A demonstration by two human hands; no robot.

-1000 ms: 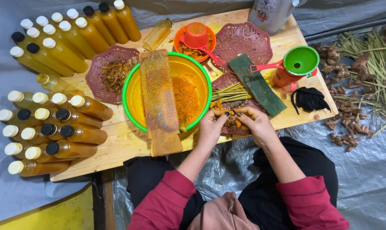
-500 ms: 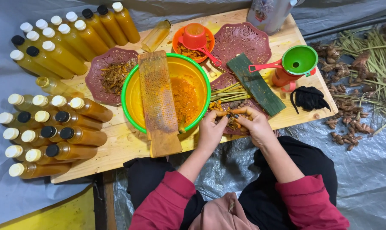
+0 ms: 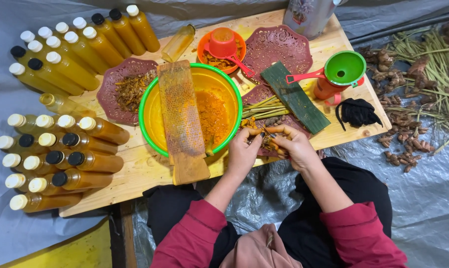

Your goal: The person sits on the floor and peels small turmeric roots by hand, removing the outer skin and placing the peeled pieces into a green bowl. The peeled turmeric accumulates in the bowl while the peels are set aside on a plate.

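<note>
I hold a small orange root piece (image 3: 267,140) between my left hand (image 3: 244,151) and right hand (image 3: 295,145), fingers pinched on it, just right of centre. Beside it stands the green-rimmed bowl (image 3: 150,106), a wooden grater (image 3: 180,119) across it, on the worktop (image 3: 140,171).

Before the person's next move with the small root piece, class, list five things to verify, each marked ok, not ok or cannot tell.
1. Both hands on the root piece: left hand, right hand - ok.
2. Grip firmness - cannot tell.
3. Root held over the plate - ok.
4. Grater resting across the bowl - ok.
5. A blade in either hand - cannot tell.
6. Funnel upright on its cup - ok.
</note>
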